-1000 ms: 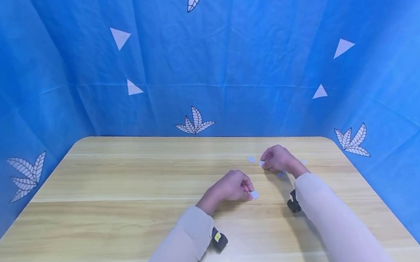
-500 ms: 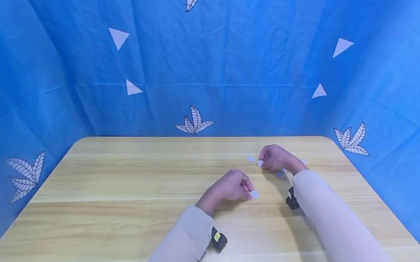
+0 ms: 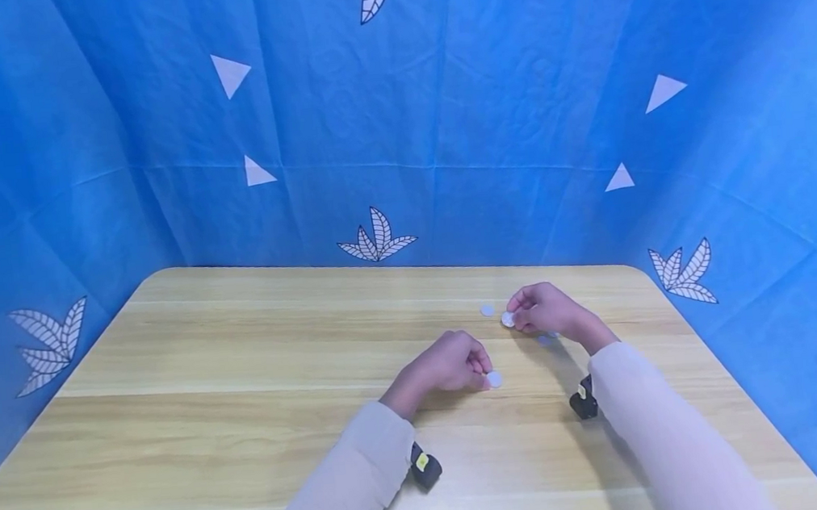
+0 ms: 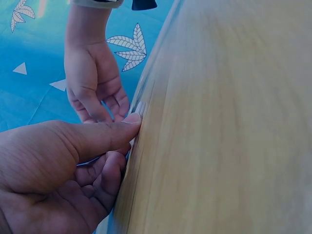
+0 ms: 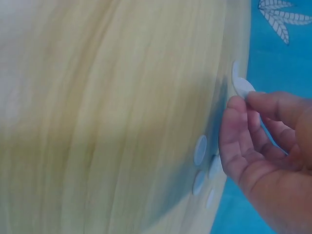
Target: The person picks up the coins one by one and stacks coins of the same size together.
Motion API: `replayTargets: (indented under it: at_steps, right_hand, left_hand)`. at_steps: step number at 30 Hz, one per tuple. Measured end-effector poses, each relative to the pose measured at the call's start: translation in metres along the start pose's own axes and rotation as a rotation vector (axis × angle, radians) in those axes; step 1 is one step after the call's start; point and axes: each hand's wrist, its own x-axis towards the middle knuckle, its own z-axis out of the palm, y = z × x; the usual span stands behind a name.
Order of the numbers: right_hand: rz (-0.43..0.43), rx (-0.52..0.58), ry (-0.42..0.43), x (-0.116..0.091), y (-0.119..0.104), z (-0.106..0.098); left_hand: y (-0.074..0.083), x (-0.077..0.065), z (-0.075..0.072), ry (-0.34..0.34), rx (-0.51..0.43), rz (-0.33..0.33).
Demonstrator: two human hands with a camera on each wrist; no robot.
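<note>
My left hand (image 3: pixel 454 362) pinches a thin white disc (image 3: pixel 495 379) between thumb and fingers, low over the table. In the left wrist view only the edge of this disc (image 4: pixel 140 108) shows past the thumb tip. Farther back and to the right, my right hand (image 3: pixel 548 309) pinches another round white disc (image 3: pixel 508 319) by its rim. That disc (image 5: pixel 244 87) stands tilted off the table in the right wrist view. A loose disc (image 3: pixel 486 310) lies just left of the right hand. Several more, including one disc (image 5: pixel 200 149), lie below the right hand.
The pale wood table (image 3: pixel 211 418) has rounded far corners. A blue cloth (image 3: pixel 352 114) with white leaves and triangles hangs along its back and sides. A dark wrist camera (image 3: pixel 425 467) is under the left sleeve, another camera (image 3: pixel 584 398) under the right.
My right wrist and forearm have swung slightly right and toward me. The disc in the right fingers has stayed near its place and turned a little. My left hand has kept still.
</note>
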Motion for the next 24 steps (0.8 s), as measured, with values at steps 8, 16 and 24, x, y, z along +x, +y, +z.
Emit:
replayTargets:
  at_steps: [8, 16, 24]
  right_hand:
    - [-0.087, -0.081, -0.012, -0.014, -0.002, 0.002]
    - [-0.191, -0.165, -0.07, -0.03, -0.006, 0.009]
    - [-0.239, -0.167, -0.133, -0.046, -0.01, 0.022]
  left_hand:
    - [0.001, -0.002, -0.001, 0.003, 0.004, -0.002]
    - [0.001, -0.002, 0.0, 0.003, -0.001, -0.001]
    - [0.001, -0.001, 0.001, 0.009, -0.001, -0.004]
